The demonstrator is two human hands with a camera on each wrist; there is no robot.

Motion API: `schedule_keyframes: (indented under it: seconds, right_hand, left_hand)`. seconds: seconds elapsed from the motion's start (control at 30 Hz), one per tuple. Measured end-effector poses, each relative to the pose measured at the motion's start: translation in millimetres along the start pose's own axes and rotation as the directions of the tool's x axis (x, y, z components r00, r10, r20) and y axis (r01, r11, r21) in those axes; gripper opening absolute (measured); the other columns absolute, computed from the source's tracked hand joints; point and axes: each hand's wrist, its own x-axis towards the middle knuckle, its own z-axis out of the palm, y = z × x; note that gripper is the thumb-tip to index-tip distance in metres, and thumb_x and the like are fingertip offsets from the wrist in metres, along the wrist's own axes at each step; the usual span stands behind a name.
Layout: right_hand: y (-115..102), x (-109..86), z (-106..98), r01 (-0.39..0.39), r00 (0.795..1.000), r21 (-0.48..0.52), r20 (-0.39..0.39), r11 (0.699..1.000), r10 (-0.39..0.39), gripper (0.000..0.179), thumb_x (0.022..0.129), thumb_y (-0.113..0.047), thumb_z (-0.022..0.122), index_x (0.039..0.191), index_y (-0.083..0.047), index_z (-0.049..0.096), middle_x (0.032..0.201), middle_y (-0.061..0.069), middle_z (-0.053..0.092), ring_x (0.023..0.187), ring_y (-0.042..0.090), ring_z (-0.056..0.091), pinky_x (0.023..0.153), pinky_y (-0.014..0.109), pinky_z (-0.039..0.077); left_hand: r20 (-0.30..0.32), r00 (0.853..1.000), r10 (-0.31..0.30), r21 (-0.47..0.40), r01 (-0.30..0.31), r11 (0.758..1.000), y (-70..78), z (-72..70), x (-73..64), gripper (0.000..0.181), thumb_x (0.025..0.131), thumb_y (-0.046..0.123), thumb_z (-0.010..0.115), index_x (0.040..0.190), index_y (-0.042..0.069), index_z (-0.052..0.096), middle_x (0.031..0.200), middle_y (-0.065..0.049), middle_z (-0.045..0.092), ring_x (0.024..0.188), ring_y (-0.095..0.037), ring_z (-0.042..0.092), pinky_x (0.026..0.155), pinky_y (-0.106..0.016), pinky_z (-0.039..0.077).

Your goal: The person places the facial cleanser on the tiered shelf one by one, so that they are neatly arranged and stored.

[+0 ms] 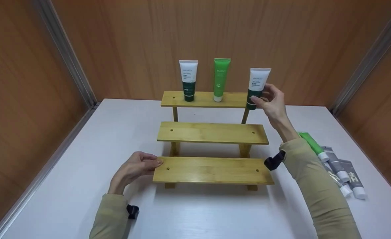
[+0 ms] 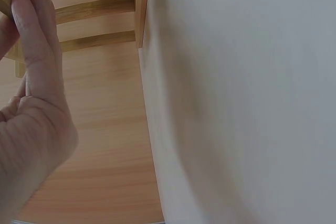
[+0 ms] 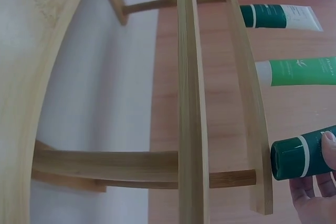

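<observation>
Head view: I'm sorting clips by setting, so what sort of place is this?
Probably a small indoor work booth: brown panels with metal strips at the corners stand on three sides of a white table.

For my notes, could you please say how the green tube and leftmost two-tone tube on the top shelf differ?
The green tube is bright green; the two-tone tube is white above, dark green below. The green tube's cap is white, the two-tone tube's dark. Both stand upright on the top shelf.

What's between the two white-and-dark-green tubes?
A bright green tube, standing cap-down on the top shelf; both the head and right wrist views show it.
</observation>
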Motion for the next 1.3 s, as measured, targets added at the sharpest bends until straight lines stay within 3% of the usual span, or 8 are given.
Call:
schedule_keyframes:
  seconds: [0.2, 0.43, 0.63, 1.07, 1.3]
  right_hand:
    - [0.8, 7.6, 7.9, 0.024, 1.000, 0.008, -0.015, 1.000, -0.024, 0.051, 0.094, -0.001, 0.066, 0.141, 0.002, 0.047, 0.120, -0.002, 0.055, 0.115, 0.019, 0.056, 0.116, 0.046, 0.045]
    - [4.4, 15.8, 14.4, 0.048, 0.998, -0.009, -0.037, 0.999, -0.048, 0.050, 0.093, 0.002, 0.066, 0.140, 0.004, 0.049, 0.118, -0.002, 0.055, 0.114, 0.019, 0.055, 0.115, 0.044, 0.044]
    - [4.8, 20.3, 17.2, 0.044, 0.998, -0.003, -0.043, 0.999, -0.044, 0.048, 0.094, 0.003, 0.065, 0.139, 0.002, 0.050, 0.117, -0.002, 0.056, 0.115, 0.019, 0.056, 0.113, 0.041, 0.044]
    - [2.3, 26.5, 17.6, 0.032, 0.999, -0.047, 0.000, 0.998, -0.032, 0.047, 0.098, 0.000, 0.060, 0.142, 0.003, 0.045, 0.135, 0.017, 0.052, 0.122, 0.026, 0.051, 0.117, 0.043, 0.040]
    - [3.6, 26.9, 16.3, 0.036, 0.999, -0.071, 0.015, 0.997, -0.035, 0.048, 0.099, 0.000, 0.058, 0.145, 0.002, 0.044, 0.138, 0.019, 0.050, 0.124, 0.027, 0.049, 0.117, 0.043, 0.038]
  left_hand:
    - [-0.001, 1.000, 0.000, -0.010, 0.000, 1.000, 0.9, 0.3, -1.0, 0.056, 0.093, 0.019, 0.072, 0.130, -0.017, 0.052, 0.107, -0.015, 0.075, 0.094, -0.018, 0.075, 0.087, -0.031, 0.062]
    - [0.048, 0.998, 0.034, -0.039, -0.032, 0.999, -2.1, -2.5, -2.0, 0.054, 0.093, 0.018, 0.072, 0.129, -0.018, 0.052, 0.101, -0.009, 0.077, 0.090, -0.014, 0.075, 0.084, -0.028, 0.062]
    - [0.025, 1.000, 0.019, -0.014, -0.018, 1.000, -1.0, -0.9, -1.5, 0.051, 0.093, 0.019, 0.071, 0.126, -0.017, 0.055, 0.099, -0.008, 0.075, 0.088, -0.014, 0.074, 0.082, -0.027, 0.062]
    - [0.008, 1.000, 0.024, -0.027, -0.024, 0.999, 0.9, 0.8, -3.2, 0.056, 0.092, 0.018, 0.072, 0.130, -0.019, 0.051, 0.105, -0.014, 0.076, 0.089, -0.015, 0.074, 0.083, -0.029, 0.063]
    - [0.020, 1.000, 0.017, -0.027, -0.016, 1.000, -0.1, 1.5, -2.7, 0.051, 0.093, 0.018, 0.072, 0.126, -0.016, 0.056, 0.102, -0.010, 0.076, 0.089, -0.014, 0.074, 0.083, -0.028, 0.062]
